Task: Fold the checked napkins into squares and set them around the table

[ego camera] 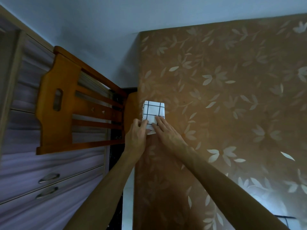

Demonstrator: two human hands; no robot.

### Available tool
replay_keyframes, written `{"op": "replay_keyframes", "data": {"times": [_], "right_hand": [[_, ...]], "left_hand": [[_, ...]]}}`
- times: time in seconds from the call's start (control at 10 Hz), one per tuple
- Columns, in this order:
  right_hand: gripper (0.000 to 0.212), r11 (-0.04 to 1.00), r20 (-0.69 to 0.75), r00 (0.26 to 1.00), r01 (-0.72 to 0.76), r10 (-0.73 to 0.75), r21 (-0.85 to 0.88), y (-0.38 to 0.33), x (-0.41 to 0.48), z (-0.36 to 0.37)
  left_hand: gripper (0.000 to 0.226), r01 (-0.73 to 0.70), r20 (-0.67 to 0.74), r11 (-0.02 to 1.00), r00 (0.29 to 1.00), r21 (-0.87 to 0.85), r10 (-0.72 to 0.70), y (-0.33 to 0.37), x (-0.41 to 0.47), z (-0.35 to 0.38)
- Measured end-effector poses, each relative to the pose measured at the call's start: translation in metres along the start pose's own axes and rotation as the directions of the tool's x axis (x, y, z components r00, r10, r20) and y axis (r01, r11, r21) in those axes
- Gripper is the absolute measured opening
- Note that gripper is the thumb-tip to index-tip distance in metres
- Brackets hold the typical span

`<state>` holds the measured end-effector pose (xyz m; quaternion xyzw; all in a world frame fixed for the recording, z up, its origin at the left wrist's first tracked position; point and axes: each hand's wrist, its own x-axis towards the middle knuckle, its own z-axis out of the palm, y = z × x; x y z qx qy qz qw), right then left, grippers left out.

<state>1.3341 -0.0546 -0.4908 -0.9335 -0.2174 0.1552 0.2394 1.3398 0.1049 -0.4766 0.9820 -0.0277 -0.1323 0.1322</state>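
A folded checked napkin [153, 112], white with thin dark lines, lies on the table [224, 113] close to its left edge, about midway between the near and far ends. It is folded into a compact, roughly square packet, and layered edges show along its left side. The table is covered by a brown cloth printed with pale leaves and flowers.

Both hands are on the near part of the napkin. The left hand [137, 132] sits at the near left corner with its fingers curled, gripping the napkin's edge there in a narrow pinch. The right hand [166, 131] lies flat, its fingers straight and close together, pressing down on the near right part of the packet. A small white corner of the napkin shows between the two hands.

Just left of the napkin a wooden chair [63, 100] is pushed up to the table, its slatted back turned towards the left. Farther left stands a pale cabinet [33, 180] with drawers and metal handles. At the near right corner of the view a bit of white cloth with dark lines [286, 219] lies on the table; too little shows to tell what it is.
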Motion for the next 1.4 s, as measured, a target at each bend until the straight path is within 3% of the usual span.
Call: {"op": "replay_keyframes", "data": {"times": [0.1,0.2,0.3,0.4,0.5,0.7,1.0,1.4], "right_hand": [[0.051,1.0,0.034,0.999,-0.002,0.002,-0.003,0.002,0.013,-0.002],[0.052,1.0,-0.007,1.0,-0.005,0.005,0.005,0.002,0.021,0.0],[0.057,1.0,-0.003,1.0,-0.02,0.02,-0.015,0.002,0.018,0.005],[0.052,0.999,-0.083,0.996,-0.042,0.041,-0.004,0.001,0.008,0.006],[0.045,0.996,-0.14,0.987,-0.086,0.085,-0.003,0.002,-0.008,0.008],[0.043,0.996,-0.263,0.96,-0.091,0.095,0.026,-0.002,-0.021,0.009],[0.043,0.99,-0.233,0.963,-0.142,0.132,-0.024,-0.005,-0.002,0.004],[0.051,0.969,-0.108,0.965,-0.246,0.241,-0.034,-0.034,-0.038,-0.024]], "left_hand": [[0.036,-0.008,-0.04,1.0,0.999,0.03,0.01,-0.001,0.006,-0.003],[0.042,-0.101,-0.125,0.992,0.986,0.079,0.11,-0.01,0.007,0.002],[0.062,-0.211,-0.08,0.976,0.973,0.057,0.215,-0.017,0.001,0.01],[0.052,-0.206,-0.114,0.978,0.971,0.025,0.208,-0.016,-0.004,0.013],[0.029,-0.221,-0.134,0.975,0.966,0.001,0.219,-0.01,-0.01,0.015],[0.025,-0.22,-0.096,0.975,0.971,-0.028,0.217,-0.011,-0.012,0.017],[0.019,-0.203,-0.072,0.978,0.976,0.042,0.206,-0.011,0.015,0.002],[0.022,-0.25,-0.067,0.967,0.965,0.053,0.253,-0.006,-0.036,-0.033]]}}
